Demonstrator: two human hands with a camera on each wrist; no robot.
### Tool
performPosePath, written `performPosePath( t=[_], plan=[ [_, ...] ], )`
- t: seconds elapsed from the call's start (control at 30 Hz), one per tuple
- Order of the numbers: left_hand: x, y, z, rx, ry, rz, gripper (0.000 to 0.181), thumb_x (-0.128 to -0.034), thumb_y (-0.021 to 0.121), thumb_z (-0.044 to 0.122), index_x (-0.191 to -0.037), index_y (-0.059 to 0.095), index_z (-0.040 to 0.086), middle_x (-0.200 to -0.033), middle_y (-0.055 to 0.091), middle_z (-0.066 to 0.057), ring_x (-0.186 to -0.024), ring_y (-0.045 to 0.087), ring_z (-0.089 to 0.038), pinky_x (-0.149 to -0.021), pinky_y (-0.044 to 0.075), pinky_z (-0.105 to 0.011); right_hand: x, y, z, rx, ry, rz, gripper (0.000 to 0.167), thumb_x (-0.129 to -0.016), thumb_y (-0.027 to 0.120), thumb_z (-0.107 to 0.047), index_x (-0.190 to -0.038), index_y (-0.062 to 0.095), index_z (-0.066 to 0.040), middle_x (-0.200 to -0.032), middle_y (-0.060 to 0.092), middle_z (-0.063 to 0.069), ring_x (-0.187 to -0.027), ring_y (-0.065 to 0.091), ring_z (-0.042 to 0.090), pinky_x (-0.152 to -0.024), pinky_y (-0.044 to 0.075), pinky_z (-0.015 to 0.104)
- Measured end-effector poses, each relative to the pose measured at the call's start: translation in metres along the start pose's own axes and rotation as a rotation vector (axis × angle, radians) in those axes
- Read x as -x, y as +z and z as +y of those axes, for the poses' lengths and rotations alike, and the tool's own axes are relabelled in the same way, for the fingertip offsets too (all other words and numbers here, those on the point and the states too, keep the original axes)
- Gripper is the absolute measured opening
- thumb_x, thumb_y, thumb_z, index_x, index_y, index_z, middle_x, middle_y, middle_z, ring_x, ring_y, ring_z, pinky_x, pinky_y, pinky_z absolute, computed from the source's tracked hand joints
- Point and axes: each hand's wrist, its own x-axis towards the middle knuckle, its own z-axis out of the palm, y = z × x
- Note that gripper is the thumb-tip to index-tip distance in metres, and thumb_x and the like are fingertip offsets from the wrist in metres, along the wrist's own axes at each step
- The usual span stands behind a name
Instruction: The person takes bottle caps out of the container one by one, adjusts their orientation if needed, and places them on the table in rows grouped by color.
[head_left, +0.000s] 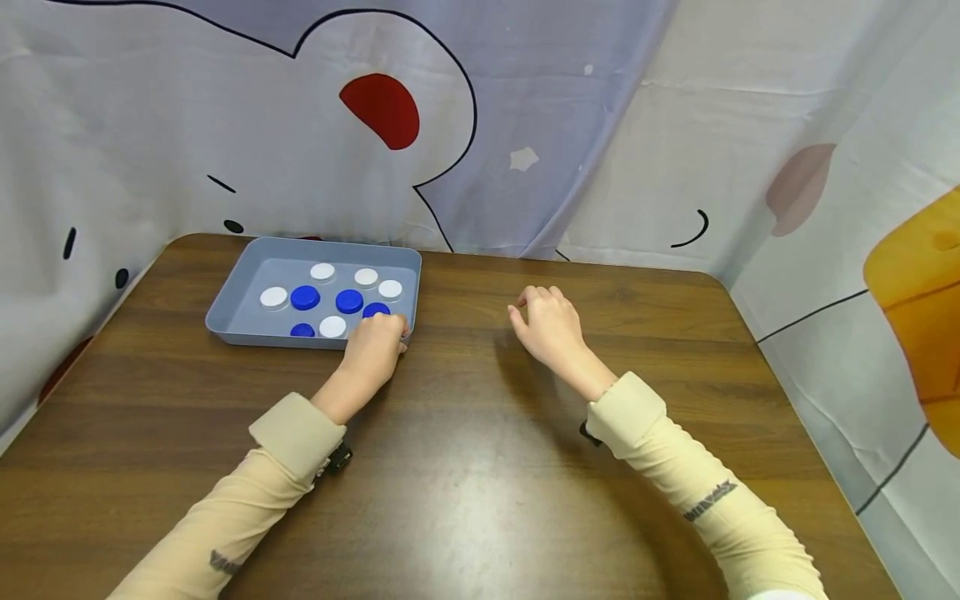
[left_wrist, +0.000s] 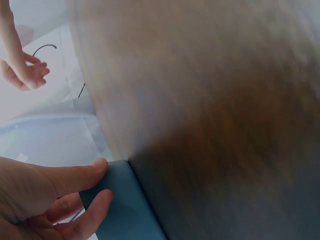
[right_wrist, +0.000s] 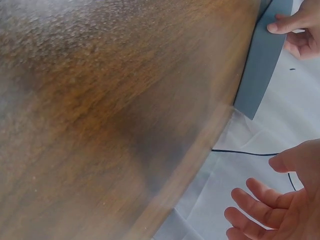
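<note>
A grey-blue tray (head_left: 247, 340) stands at the back left of the table, holding several white discs (head_left: 322, 272) and several blue discs (head_left: 305, 297). My left hand (head_left: 372, 354) grips the tray's near right corner; in the left wrist view the thumb and fingers of the left hand (left_wrist: 60, 200) pinch the tray wall (left_wrist: 125, 205). To the right of the tray, my right hand (head_left: 551, 329) is over the table, touching nothing. The right wrist view shows the right hand (right_wrist: 280, 200) with its fingers loosely bent and apart, holding nothing.
The brown wooden table (head_left: 465, 467) extends in front of and to the right of the tray. A printed curtain (head_left: 540, 125) hangs behind the table's back edge and along the right side.
</note>
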Motion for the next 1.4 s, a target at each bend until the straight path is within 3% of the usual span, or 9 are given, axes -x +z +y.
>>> performPosePath(
  t=[0.33,0.7,1.4],
  plan=[
    [0.000,0.005,0.014,0.001,0.026,0.000,0.014,-0.0755,0.076,0.002,-0.083,0.065,0.004,-0.079,0.069,-0.016,-0.077,0.068,-0.037,-0.061,0.054,-0.046,-0.004,0.000,-0.005,-0.027,0.018,-0.014,0.031,-0.095,0.053,-0.033,-0.106,0.063,-0.006,-0.106,0.069,0.010,-0.101,0.057,0.029,-0.076,0.053,0.045],
    [-0.001,0.011,0.033,0.007,0.041,-0.027,0.013,-0.0765,0.076,0.004,-0.083,0.064,0.006,-0.079,0.069,-0.013,-0.077,0.068,-0.034,-0.060,0.054,-0.045,-0.014,0.002,-0.009,-0.032,0.020,-0.021,0.031,-0.096,0.051,-0.034,-0.105,0.063,-0.006,-0.108,0.069,0.009,-0.103,0.057,0.028,-0.077,0.053,0.046],
    [-0.005,0.023,0.060,0.000,0.116,0.011,0.019,-0.0760,0.076,0.003,-0.072,0.058,0.006,-0.072,0.068,-0.012,-0.072,0.068,-0.035,-0.058,0.054,-0.044,-0.031,0.006,-0.015,-0.046,0.006,-0.036,0.035,-0.097,0.050,-0.033,-0.104,0.065,-0.003,-0.100,0.069,0.012,-0.098,0.061,0.031,-0.075,0.053,0.045]
  ],
)
